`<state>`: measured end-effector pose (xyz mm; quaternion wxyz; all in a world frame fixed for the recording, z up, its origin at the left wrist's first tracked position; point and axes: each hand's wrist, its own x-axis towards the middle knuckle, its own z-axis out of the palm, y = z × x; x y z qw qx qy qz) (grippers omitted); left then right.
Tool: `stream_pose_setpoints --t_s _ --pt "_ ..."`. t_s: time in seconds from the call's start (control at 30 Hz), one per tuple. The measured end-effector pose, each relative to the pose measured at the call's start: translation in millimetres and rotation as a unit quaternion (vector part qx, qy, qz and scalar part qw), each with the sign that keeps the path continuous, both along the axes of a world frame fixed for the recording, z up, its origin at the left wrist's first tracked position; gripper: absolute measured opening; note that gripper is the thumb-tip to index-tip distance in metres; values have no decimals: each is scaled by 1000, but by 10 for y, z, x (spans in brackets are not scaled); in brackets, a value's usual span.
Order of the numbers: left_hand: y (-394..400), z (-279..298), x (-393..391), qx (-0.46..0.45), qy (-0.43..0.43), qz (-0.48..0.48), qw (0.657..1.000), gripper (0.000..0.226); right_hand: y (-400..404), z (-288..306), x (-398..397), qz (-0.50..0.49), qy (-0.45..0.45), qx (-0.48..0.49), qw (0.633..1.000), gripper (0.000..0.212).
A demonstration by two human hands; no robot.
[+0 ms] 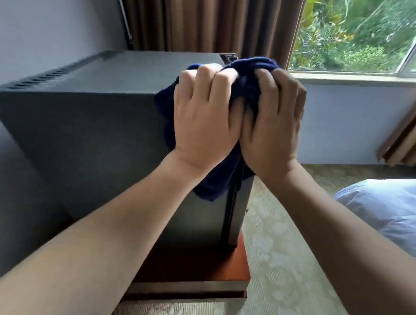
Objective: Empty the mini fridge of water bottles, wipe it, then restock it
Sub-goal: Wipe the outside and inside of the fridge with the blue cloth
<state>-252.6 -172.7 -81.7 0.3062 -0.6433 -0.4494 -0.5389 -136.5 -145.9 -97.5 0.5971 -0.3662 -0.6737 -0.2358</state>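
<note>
In the middle of the frame we see both hands bunched together on one dark blue cloth [246,71], the left hand [203,114] and the right hand [274,119] side by side with fingers curled into its folds, knuckles nearly touching. We judge the cloth soft, light and limp: it drapes below the wrists in a loose tail, so it will take any shape we press it into and is best held wadded in the palm, not by an edge. The mini fridge [85,120] fills the left and centre of the frame, a single black box with a matte top and a vent slot row along its upper left edge; its door looks shut, judging by the seam at lower centre. We take it to be heavy and rigid, not something to lift, and its door edge is the place to take hold. It stands on a reddish wooden tabletop [236,266] at bottom centre. We count two hands, one cloth, one fridge and no water bottles in view; whether any sit inside we cannot tell. A window [362,35] is upper right, and bedding [389,210] lower right.
</note>
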Motion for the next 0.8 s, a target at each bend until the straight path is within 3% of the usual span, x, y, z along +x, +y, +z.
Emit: stream_pose_setpoints --t_s 0.13,0.3,0.43,0.6,0.7,0.8 --pt "23 -67 60 11 14 13 1000 22 19 -54 37 -17 -11 -12 1000 36" --pt "143 -1051 57 45 41 -16 998 19 95 -1101 60 -31 8 8 999 40" --pt "33 -2433 57 -74 60 -29 995 18 -121 -2496 82 -42 2 -115 992 53" --pt "-325 -3744 -60 -302 88 -29 949 29 -443 -3707 128 -8 -53 -338 940 75" --pt "-338 -3883 21 -332 56 -17 941 27 -461 -3780 219 -41 -74 -363 928 76" --pt "-345 -3859 -140 -302 38 -11 952 27 -496 -3767 -10 -83 -115 -310 940 56"
